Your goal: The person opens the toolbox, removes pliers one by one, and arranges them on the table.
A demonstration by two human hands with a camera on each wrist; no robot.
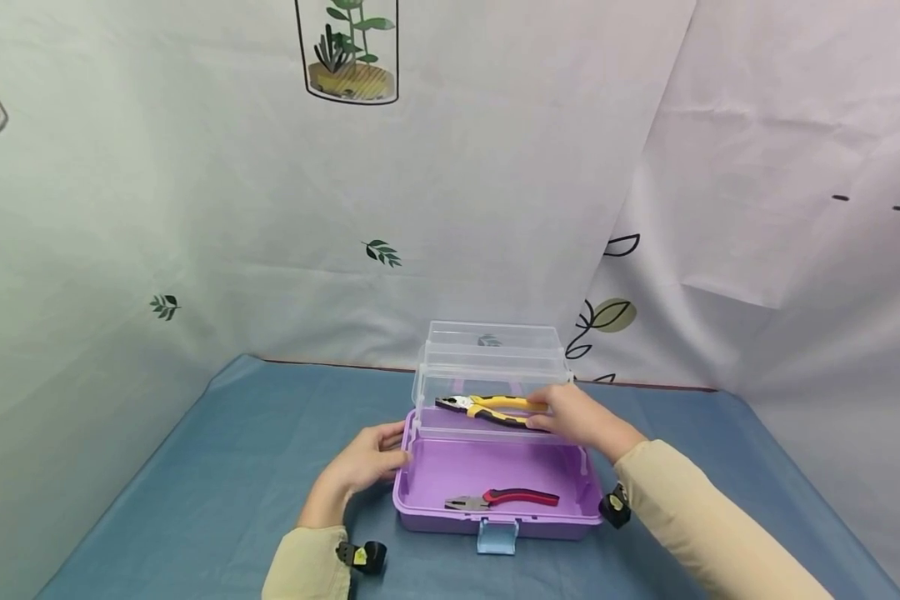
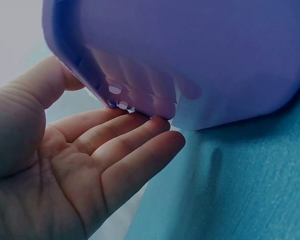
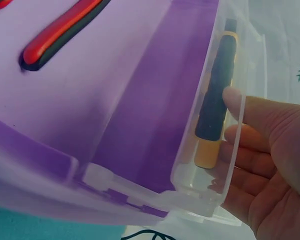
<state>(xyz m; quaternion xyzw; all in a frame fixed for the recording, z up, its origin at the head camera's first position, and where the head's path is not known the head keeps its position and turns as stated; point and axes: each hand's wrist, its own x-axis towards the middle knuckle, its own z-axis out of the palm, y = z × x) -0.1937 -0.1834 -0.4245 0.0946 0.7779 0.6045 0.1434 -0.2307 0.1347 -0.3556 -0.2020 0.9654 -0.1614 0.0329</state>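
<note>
An open purple box (image 1: 498,527) holds pliers with red and black handles (image 1: 521,496) on its floor. Above its back part sits a clear tray (image 1: 435,433). Yellow and black pliers (image 1: 498,402) lie level at the tray, jaws to the left; my right hand (image 1: 573,414) pinches their handle ends. The right wrist view shows the handle (image 3: 217,90) through clear plastic, with my right thumb against it. At the box's left side, my left hand (image 1: 363,458) touches the wall with nearly straight fingers (image 2: 135,145), thumb by the rim.
A clear lid (image 1: 495,335) stands raised behind the tray. The light-blue latch (image 1: 497,537) hangs at the box's front. Blue cloth (image 1: 270,467) covers the table, and a printed white curtain (image 1: 495,208) hangs behind it.
</note>
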